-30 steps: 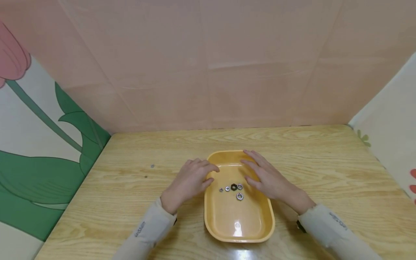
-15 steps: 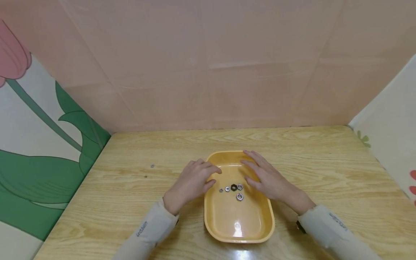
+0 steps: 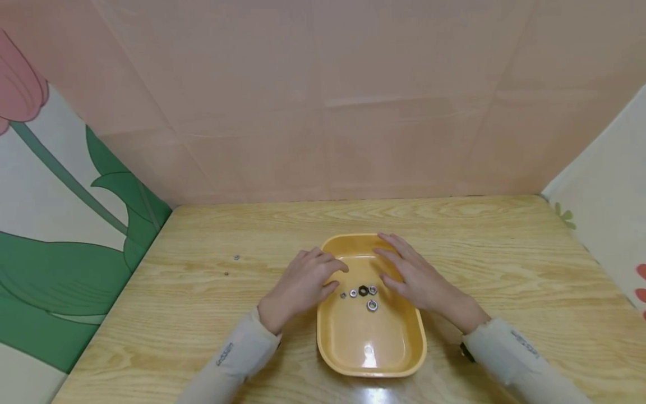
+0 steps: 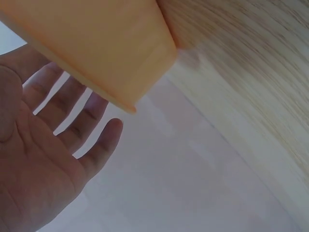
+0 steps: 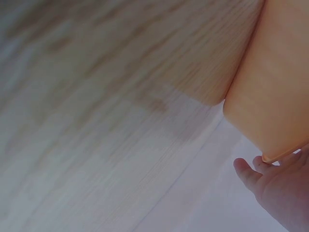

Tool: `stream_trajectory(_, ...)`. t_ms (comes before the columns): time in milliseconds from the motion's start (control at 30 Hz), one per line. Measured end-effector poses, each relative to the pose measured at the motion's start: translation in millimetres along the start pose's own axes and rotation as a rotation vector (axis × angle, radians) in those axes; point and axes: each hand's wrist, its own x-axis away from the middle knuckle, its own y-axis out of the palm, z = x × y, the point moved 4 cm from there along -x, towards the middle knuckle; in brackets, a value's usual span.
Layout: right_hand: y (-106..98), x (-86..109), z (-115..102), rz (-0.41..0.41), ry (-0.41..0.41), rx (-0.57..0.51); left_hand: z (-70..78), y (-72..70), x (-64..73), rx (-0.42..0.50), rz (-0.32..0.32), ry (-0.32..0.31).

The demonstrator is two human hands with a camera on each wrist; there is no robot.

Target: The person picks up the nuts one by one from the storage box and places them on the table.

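Observation:
A yellow-orange rectangular tray (image 3: 348, 342) with rounded corners stands on the table. On its floor lie several metal nuts: a black nut (image 3: 360, 291) in a row with silver ones, and a larger silver nut (image 3: 372, 310) nearer the front. My left hand (image 3: 305, 283) hovers over the left rim, thumb and forefinger apart, holding nothing. In the left wrist view its fingers (image 4: 63, 104) spread beside the tray's outer wall; whether they touch the rim I cannot tell. My right hand (image 3: 419, 278) lies over the right rim with fingers spread and nothing in it.
Two tiny nut-like pieces, one greyish (image 3: 236, 257) and one smaller (image 3: 226, 274), lie on the wooden table (image 3: 504, 252) left of the tray. A pinkish covering (image 3: 323, 112) rises behind the table, and printed panels flank it left and right.
My left hand has edged slightly to the right, further over the tray's rim. The right hand, the tray and the nuts have stayed in place.

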Motion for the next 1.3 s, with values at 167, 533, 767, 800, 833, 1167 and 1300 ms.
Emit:
stream_trajectory(167,0,0.3,1,-0.001,-0.003,-0.006,1.0,4.7,-1.5,0.003,-0.039,0.001)
stream_trajectory(533,-2,-0.2,0,0.002,-0.016,-0.002,3.1,13.0,-4.0,0.004,-0.07,0.009)
stream_trajectory(767,-2,-0.4,-2,0.007,-0.02,-0.001,4.0,17.0,-4.2,-0.011,-0.093,0.004)
stream_trajectory(800,-1,-0.5,-2,0.009,-0.023,0.0,4.1,17.5,-4.3,-0.014,-0.094,0.004)
stream_trajectory(833,-1,-0.6,-2,0.01,-0.022,0.0,4.1,18.2,-4.5,-0.014,-0.095,0.003)
stream_trajectory(1167,-1,-1.0,-1,-0.011,0.0,0.002,7.3,23.9,-7.1,-0.025,-0.078,-0.011)
stream_trajectory(1300,-1,-0.9,0,-0.027,0.014,0.0,9.5,25.1,-8.2,-0.025,-0.086,-0.019)
